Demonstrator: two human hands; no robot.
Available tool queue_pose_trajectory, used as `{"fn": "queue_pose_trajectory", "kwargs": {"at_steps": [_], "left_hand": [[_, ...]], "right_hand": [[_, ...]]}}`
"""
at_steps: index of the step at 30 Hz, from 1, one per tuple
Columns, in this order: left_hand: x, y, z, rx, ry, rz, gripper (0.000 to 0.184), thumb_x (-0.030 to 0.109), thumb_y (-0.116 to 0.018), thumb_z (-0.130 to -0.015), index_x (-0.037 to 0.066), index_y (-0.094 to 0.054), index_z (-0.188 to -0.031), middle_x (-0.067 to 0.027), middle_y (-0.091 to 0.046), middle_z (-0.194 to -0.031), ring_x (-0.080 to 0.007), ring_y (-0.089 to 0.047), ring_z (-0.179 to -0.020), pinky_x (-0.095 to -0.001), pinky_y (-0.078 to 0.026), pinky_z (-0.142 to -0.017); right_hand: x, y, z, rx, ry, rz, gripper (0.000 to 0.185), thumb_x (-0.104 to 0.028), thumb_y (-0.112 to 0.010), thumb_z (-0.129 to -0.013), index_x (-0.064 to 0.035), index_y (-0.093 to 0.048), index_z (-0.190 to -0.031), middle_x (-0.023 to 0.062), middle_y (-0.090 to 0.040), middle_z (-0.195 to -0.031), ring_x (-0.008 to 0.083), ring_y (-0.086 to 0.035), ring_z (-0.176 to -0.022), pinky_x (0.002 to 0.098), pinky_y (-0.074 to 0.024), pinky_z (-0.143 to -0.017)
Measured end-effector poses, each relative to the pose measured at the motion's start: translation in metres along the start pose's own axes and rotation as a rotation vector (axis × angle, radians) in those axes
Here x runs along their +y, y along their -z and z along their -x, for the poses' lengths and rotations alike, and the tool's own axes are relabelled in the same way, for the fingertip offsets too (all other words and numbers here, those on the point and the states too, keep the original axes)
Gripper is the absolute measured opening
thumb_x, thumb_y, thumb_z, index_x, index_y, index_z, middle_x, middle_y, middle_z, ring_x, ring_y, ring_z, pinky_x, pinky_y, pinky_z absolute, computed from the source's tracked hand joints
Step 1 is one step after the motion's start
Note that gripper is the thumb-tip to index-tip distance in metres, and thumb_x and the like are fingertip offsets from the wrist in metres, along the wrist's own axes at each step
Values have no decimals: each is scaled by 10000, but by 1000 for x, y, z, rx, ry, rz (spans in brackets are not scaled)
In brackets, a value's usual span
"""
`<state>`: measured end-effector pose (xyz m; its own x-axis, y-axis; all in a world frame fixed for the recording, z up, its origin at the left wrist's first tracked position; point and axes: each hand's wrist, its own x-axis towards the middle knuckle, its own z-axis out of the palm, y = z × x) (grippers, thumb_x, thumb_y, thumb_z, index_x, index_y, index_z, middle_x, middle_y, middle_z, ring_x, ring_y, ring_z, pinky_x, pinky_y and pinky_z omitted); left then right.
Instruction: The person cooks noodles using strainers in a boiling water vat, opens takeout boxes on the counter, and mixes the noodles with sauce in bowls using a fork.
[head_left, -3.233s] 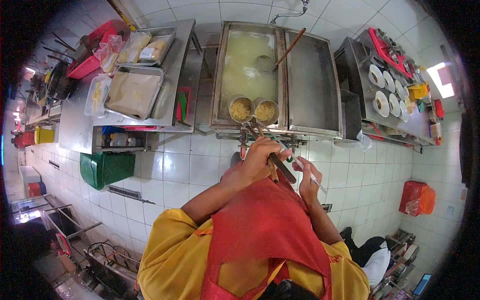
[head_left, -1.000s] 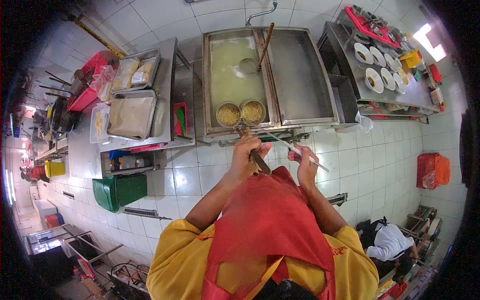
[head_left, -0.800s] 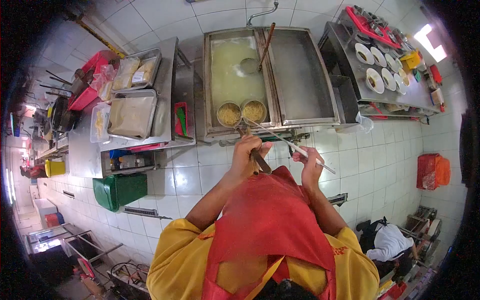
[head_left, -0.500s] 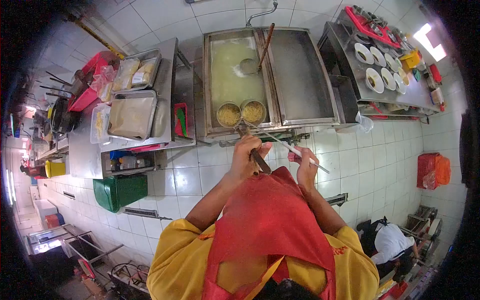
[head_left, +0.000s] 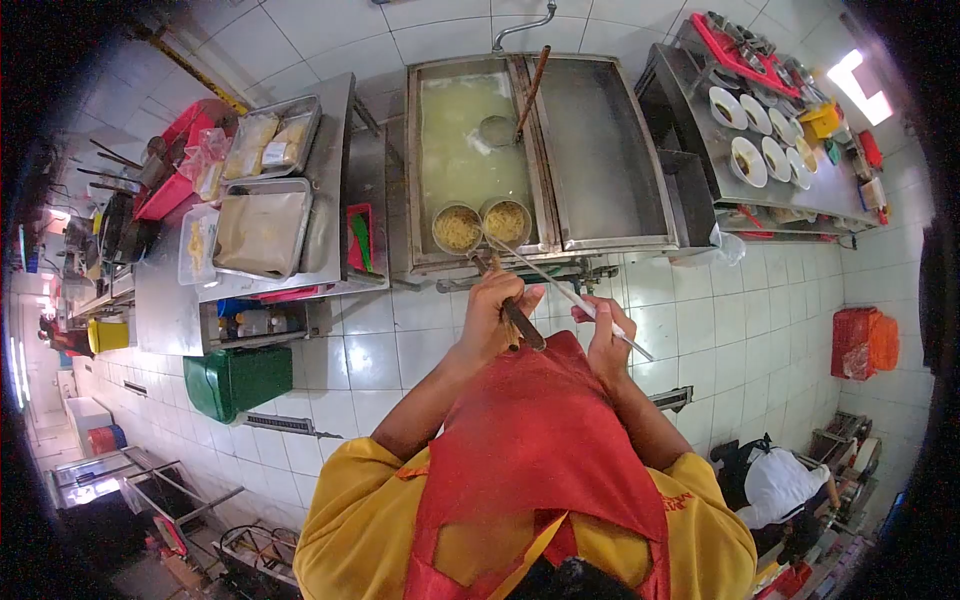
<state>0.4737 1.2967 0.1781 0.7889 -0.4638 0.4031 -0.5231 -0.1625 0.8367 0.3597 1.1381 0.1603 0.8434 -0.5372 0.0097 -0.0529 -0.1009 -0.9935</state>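
My left hand (head_left: 492, 310) is closed around the dark handles (head_left: 523, 328) of two round noodle strainers. The left strainer (head_left: 437, 243) and the right strainer (head_left: 528, 238) sit side by side at the near edge of a vat (head_left: 412, 180) of cloudy, yellowish liquid. Yellow noodles (head_left: 458, 228) fill both. My right hand (head_left: 606, 338) grips long, pale chopsticks (head_left: 560, 290), whose tips reach the rim area between the two strainers. Whether the tips touch noodles is too small to tell.
Another strainer (head_left: 497, 131) with a wooden handle rests in the vat. A second basin (head_left: 605, 160) adjoins on the right. White bowls (head_left: 748, 162) stand on the right-hand table; metal trays (head_left: 262, 230) lie on the left one. A person (head_left: 785, 485) is behind at right.
My right hand has shifted slightly left and the chopsticks have tilted a little, with the fingers changing position on them. My left hand and the strainers stay nearly still.
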Motion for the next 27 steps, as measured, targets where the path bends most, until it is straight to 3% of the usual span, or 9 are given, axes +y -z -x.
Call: {"fn": "queue_pose_trajectory", "kwargs": {"at_steps": [6,9,12,14,16,17,20,25,27], "left_hand": [[3,2,0,2,0,19,446,100,-700,-795,21,-318,-578,-105,-316,-536,-276,-342,-521,-358,-304,-559],[2,-1,1,-16,-44,-21,446,112,-704,-794,20,-324,-579,-106,-328,-535,-280,-353,-522,-356,-308,-562],[0,-3,4,-45,-25,-3,441,108,-707,-787,19,-328,-582,-105,-334,-537,-285,-360,-527,-356,-310,-565],[3,-3,3,-28,-50,11,428,74,-707,-771,19,-327,-581,-104,-309,-542,-274,-339,-523,-354,-297,-549],[3,-1,1,-3,-72,22,419,40,-707,-754,19,-327,-580,-103,-284,-547,-263,-318,-519,-352,-285,-534],[4,-1,1,7,-62,14,408,40,-706,-756,18,-339,-581,-103,-292,-548,-260,-321,-518,-353,-288,-536],[1,-1,0,24,-34,22,380,39,-698,-772,14,-370,-583,-102,-311,-548,-249,-328,-518,-349,-302,-544],[-9,4,-5,119,-21,104,413,81,-691,-813,10,-342,-604,-76,-300,-553,-217,-306,-544,-321,-287,-556],[-15,7,-6,205,124,263,438,120,-670,-860,10,-330,-607,-44,-286,-551,-165,-274,-555,-310,-263,-532]], "right_hand": [[13,9,-18,84,98,96,330,-198,-438,-976,63,-638,-953,130,-660,-736,170,-623,-677,301,-487,-631],[0,4,-35,-98,143,434,263,-188,-495,-968,33,-637,-977,97,-652,-744,136,-603,-663,270,-479,-605],[33,-6,-53,-114,177,431,275,-196,-488,-974,34,-638,-970,96,-660,-753,150,-618,-681,272,-481,-624],[74,-5,-63,-100,76,268,331,-263,-467,-980,22,-634,-981,127,-663,-785,185,-624,-665,296,-486,-632],[84,-3,-70,33,-229,-345,357,-270,-449,-983,47,-611,-1006,141,-663,-831,188,-637,-710,280,-519,-690],[88,2,-68,71,-341,-458,372,-273,-435,-983,64,-586,-1030,150,-654,-864,200,-644,-756,286,-543,-749],[108,14,-61,118,-506,-758,362,-268,-433,-982,58,-580,-1036,148,-652,-855,200,-643,-761,282,-544,-755],[131,28,-51,207,-659,-968,303,-242,-463,-970,32,-578,-1030,128,-654,-846,192,-638,-750,258,-558,-723],[136,33,-50,180,-651,-1053,291,-238,-479,-963,26,-576,-1035,117,-650,-832,192,-635,-748,253,-560,-709]]}}
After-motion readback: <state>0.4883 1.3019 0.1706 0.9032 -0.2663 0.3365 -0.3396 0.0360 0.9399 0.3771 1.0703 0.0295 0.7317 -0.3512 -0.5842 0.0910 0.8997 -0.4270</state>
